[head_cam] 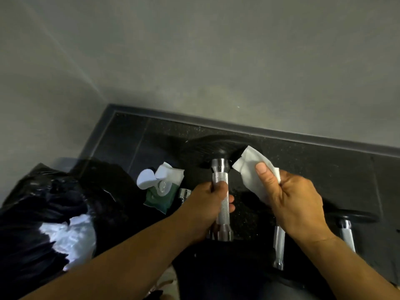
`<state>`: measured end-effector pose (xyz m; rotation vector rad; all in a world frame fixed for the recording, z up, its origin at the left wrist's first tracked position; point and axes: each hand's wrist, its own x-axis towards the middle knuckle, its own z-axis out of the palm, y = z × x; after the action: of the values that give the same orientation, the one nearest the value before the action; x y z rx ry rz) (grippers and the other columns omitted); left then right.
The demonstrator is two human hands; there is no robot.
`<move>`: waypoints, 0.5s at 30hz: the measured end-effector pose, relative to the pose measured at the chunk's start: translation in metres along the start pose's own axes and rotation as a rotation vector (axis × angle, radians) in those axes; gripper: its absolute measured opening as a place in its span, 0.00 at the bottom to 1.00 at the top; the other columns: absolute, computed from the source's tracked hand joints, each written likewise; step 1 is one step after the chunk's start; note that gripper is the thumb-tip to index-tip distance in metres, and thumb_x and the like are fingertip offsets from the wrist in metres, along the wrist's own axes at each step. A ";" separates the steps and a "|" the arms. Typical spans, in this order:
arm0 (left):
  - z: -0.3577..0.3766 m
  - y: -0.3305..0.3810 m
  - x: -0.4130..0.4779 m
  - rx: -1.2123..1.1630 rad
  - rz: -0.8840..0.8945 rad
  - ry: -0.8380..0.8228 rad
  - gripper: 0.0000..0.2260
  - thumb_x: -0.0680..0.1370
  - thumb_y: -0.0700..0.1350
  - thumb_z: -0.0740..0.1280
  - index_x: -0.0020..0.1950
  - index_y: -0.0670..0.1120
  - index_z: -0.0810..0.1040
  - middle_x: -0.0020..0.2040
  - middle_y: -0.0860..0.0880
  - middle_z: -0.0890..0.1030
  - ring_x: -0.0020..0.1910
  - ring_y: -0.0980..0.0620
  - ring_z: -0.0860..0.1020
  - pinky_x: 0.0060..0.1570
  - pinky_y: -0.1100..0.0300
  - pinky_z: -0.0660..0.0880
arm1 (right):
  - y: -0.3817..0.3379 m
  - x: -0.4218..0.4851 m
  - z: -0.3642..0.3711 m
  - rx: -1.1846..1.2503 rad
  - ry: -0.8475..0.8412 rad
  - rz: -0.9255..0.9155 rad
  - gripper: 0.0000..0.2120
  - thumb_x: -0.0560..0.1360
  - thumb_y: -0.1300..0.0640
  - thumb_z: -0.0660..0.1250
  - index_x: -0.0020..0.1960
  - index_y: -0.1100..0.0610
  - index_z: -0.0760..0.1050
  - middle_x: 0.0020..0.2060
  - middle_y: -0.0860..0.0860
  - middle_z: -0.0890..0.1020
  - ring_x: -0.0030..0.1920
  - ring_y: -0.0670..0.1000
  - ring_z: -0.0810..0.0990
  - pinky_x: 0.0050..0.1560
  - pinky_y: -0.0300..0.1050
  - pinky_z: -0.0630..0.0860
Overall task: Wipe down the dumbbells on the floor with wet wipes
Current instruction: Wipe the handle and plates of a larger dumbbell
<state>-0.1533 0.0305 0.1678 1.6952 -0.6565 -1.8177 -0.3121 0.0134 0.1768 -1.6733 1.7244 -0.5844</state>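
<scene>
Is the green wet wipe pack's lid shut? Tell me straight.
No, the green wet wipe pack lies with its white lid flipped open and a wipe sticking out.

L hand (205, 204) & R hand (296, 202) bare; forearms (129, 258) bare too, as far as they show. R thumbnail (260, 168) cut short, plain. Dark cloth (216, 278) low btwn the arms, poss. trousers – can't tell.

Black bag (32, 213) blurred, cut by left edge, wipe pack (159, 198) label unreadable, second dumbbell (278, 245) partly behind right hand (296, 204)
</scene>
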 end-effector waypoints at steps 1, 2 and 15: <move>0.001 0.005 -0.012 -0.004 0.018 0.004 0.10 0.82 0.47 0.58 0.58 0.44 0.73 0.49 0.45 0.80 0.45 0.52 0.80 0.50 0.56 0.77 | -0.008 -0.004 -0.008 -0.051 -0.004 -0.039 0.29 0.70 0.30 0.48 0.26 0.50 0.71 0.20 0.46 0.74 0.28 0.47 0.75 0.34 0.44 0.70; 0.002 0.010 -0.023 -0.008 0.035 0.014 0.12 0.82 0.47 0.58 0.60 0.43 0.73 0.48 0.45 0.80 0.44 0.52 0.81 0.50 0.56 0.77 | -0.016 -0.007 -0.017 -0.108 -0.007 -0.074 0.30 0.70 0.30 0.46 0.26 0.52 0.68 0.18 0.48 0.71 0.28 0.49 0.75 0.35 0.46 0.71; 0.028 0.031 -0.140 -0.095 0.121 0.004 0.15 0.67 0.45 0.67 0.52 0.43 0.81 0.50 0.43 0.84 0.48 0.49 0.84 0.59 0.44 0.76 | -0.113 -0.075 -0.090 -0.445 -0.073 -0.425 0.34 0.70 0.27 0.33 0.27 0.51 0.63 0.22 0.46 0.68 0.28 0.44 0.71 0.32 0.40 0.62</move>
<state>-0.1737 0.1045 0.2921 1.5633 -0.6465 -1.7328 -0.3001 0.0672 0.3301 -2.3749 1.5259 -0.3278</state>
